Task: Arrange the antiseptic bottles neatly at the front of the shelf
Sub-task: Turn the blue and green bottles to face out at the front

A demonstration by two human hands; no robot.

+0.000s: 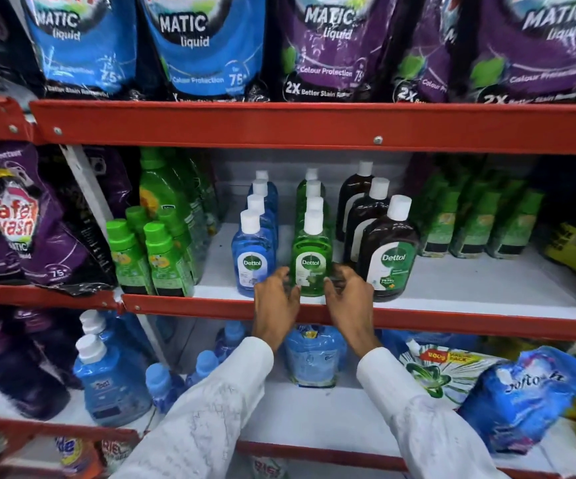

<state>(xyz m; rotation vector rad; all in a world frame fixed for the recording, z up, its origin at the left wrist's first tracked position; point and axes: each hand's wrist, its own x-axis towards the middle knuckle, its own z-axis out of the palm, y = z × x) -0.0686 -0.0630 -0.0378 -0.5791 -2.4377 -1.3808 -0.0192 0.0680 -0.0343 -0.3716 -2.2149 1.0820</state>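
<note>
Two hands flank the front green Dettol bottle [311, 267] on the middle shelf [452, 281].

Head view: three rows of Dettol bottles run front to back on the white shelf, blue at left, green in the middle, brown at right. The front blue bottle [252, 261] and front brown bottle [388, 259] stand upright at the red shelf edge. The left hand [274, 302] and right hand [348, 299], in white sleeves, reach up with fingers loosely spread on either side of the green bottle's base; fingertips look close to or touching it, but neither hand is closed around it. Green-capped bottles [148, 261] stand to the left, and detergent pouches [207, 46] fill the shelf above.
</note>
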